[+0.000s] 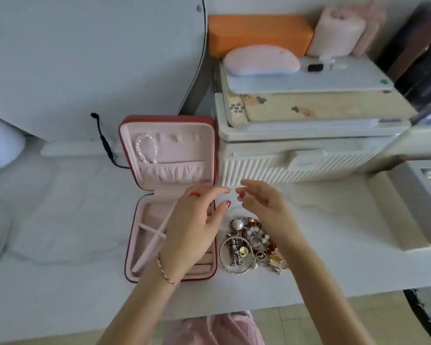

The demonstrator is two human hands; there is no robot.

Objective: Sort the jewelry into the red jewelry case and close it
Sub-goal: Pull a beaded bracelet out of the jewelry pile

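A pile of jewelry (253, 245) is seen nearest the viewer on the white surface (60, 220), just beside the right edge of the red jewelry case (169, 195). The case is laid open, its long axis running away from the viewer: the compartment tray lies near, the lid stands beyond it, and a pearl strand (146, 148) is already hung in the lid.

The left hand (192, 227) is held over the tray's right portion, fingers relaxed and spread, nothing gripped. The right hand (261, 207) is held directly above the far end of the pile, fingers loosely curled toward the left hand; whether a thin item is stretched between the two hands cannot be told, as that region is blurred.

The pile is judged to lie just below and toward the viewer from the right hand, which is the nearer hand. A short downward reach is expected, followed by a leftward transfer into the tray.

Beyond the case, a ribbed white storage box (296, 168) is placed.
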